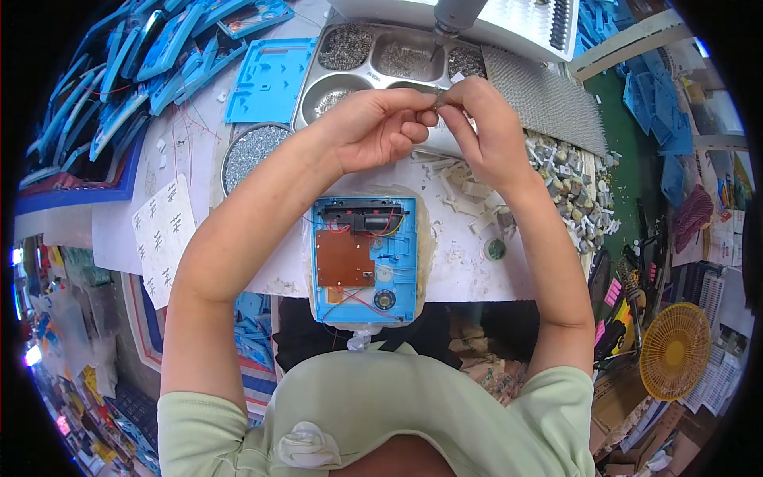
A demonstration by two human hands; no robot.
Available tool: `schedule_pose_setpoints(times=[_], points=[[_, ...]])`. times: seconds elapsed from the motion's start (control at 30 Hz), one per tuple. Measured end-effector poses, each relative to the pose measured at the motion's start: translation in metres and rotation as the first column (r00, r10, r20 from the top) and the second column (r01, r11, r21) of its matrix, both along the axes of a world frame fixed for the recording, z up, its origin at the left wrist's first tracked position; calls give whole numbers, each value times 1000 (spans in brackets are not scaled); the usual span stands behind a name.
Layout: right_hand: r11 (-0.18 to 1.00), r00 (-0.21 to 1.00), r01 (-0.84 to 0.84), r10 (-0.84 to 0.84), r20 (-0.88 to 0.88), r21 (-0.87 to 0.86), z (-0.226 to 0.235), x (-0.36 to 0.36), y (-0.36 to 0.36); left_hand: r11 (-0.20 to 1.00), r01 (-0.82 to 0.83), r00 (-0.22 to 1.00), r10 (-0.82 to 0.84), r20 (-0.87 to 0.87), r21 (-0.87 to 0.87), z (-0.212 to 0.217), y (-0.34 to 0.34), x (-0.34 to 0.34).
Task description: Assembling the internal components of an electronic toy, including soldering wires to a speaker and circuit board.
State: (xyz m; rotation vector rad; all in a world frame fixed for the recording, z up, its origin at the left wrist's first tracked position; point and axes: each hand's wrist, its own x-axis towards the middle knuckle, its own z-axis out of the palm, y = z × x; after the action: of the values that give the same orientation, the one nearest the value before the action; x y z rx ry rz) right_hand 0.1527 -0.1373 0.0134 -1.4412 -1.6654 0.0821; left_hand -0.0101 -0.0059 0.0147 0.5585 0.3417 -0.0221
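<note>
Pale green shirt (366,405) cloth filled six o'clock in the head view. Toward twelve, the left hand (381,131) and right hand (486,131) met, fingertips pinched on a tiny piece (439,104) too small to identify. Blue housing (406,274) lay near centre, below them; the metal tray (373,73) stood at twelve.
</note>
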Motion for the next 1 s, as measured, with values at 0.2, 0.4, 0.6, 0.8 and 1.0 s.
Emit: schedule_pose_setpoints(times=[0.2, 0.4, 0.6, 0.8, 1.0], points=[[916, 842, -71, -156, -516, -394, 4, -4, -4, 853, -170, 981, 192, 8, 494, 5, -17, 0], [954, 907, -16, -111, -406, -298, 6, -9, 1, 989, -85, 996, 86, -5, 118, 5, -3, -3], [991, 964, 48, -79, 253, 127, -16, 7, 2, 923, -156, 975, 202, -96, 353, -9, 4, 0], [924, 992, 78, -110, -66, -375, -28, 16, 1, -153, -74, 964, 243, 110, 986, -16, -3, -3], [769, 855, -238, -124, -504, -593, 7, 13, 8, -226, -220, 966, 86, 244, 949, -12, -11, -5]])
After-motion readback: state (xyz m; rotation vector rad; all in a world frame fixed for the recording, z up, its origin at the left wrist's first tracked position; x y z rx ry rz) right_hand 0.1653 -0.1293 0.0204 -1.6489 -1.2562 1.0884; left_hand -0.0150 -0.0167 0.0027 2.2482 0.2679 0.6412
